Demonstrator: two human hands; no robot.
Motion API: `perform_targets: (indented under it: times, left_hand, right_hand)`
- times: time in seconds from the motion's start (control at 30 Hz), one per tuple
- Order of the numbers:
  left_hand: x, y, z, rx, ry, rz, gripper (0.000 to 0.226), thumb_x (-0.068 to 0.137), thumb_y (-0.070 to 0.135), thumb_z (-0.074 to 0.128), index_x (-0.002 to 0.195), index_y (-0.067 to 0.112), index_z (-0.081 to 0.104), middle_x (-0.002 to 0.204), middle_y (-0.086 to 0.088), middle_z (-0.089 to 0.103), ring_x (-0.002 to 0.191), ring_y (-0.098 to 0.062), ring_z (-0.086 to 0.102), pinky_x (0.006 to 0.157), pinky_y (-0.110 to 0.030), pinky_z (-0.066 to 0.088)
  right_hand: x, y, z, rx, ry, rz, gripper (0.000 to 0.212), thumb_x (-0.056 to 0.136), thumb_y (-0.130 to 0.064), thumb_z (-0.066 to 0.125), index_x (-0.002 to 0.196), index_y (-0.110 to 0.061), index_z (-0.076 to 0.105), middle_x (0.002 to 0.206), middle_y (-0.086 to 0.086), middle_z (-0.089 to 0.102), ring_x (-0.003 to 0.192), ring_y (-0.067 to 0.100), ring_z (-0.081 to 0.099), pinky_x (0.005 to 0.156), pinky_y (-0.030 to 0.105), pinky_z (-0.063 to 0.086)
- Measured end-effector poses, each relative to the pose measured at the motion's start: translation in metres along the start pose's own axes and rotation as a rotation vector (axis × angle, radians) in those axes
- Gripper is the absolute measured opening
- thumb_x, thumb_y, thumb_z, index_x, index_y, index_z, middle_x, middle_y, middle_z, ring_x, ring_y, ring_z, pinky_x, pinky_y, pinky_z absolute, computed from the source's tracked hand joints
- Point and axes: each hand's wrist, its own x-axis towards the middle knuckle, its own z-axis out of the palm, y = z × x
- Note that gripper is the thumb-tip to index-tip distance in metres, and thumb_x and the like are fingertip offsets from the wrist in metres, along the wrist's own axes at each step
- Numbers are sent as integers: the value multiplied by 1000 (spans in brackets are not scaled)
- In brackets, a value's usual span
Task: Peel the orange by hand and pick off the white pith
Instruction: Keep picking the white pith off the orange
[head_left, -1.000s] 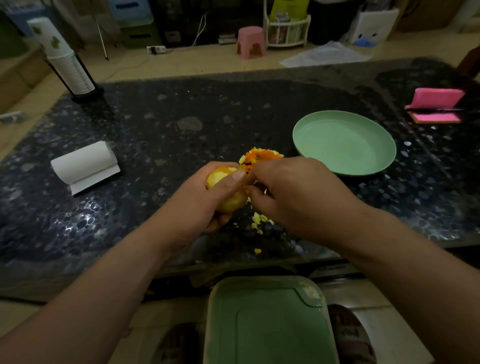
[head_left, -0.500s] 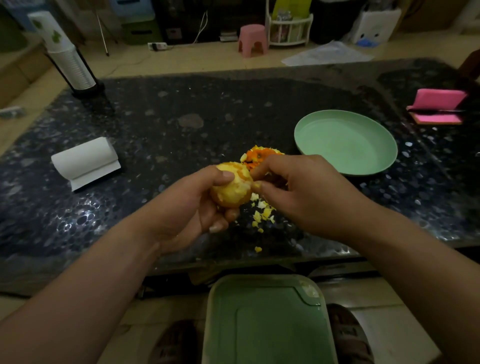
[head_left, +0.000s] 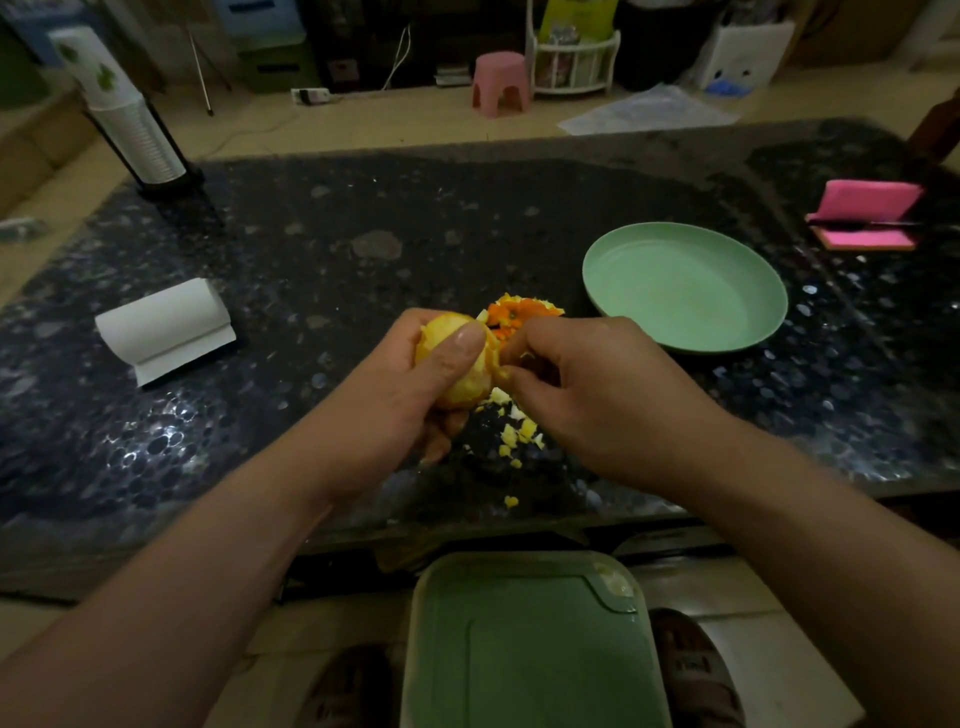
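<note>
Left hand (head_left: 410, 395) grips the peeled, pale-yellow round orange (head_left: 460, 376): thumb flat across its near face, fingers curled round from behind and below. The orange is held above the dark speckled stone bench (head_left: 311, 234), near the front edge, about mid-width.

Right hand (head_left: 597, 395) is narrow: thumb and forefinger pinch a small pale pith tag (head_left: 503, 371) on the orange's right flank. Its other fingers are curled under.

Orientation: the orange is near-round with no clear long axis. The visible part reads slightly longer far-to-near. Can't tell where the stem end points; the hands cover most of it.

Surface: orange skin is off on every visible face. What shows is matte yellow-white, lumpy and still pith-coated. No bare segments visible.

On the bench:
- heap of bright orange peel scraps (head_left: 524, 312) just behind the hands
- scattered pale-yellow pith crumbs (head_left: 514, 439) below the orange, one stray near the bench edge
- round mint-green plate (head_left: 685, 286) right of the heap, not touching it
- white paper roll (head_left: 163, 327) well left
- folded pink cloth (head_left: 862, 213) far right
- stack of white paper cups (head_left: 130, 119) at the far-left corner

Below the front edge: green rectangular tray (head_left: 530, 644).
</note>
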Motion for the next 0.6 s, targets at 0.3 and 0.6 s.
perform_targets:
  times: [0.3,0.6]
  left_hand:
    - [0,-3,4,-148,-4,-70,57,94,60,64,131,17,59,94,-7,63,67,-15,55,45,-25,40]
    - [0,-2,0,-178,-55,-96,63,94,62,65,131,11,58,97,-10,61,65,-15,53,44,-25,38]
  right_hand:
    - [2,-4,8,-83,107,-22,16,96,-28,63,82,-20,61,65,-6,54,59,16,51,54,38,45]
    - [0,-1,-1,24,-6,12,9,97,-34,66,95,-26,69,73,-8,63,67,9,59,64,42,55]
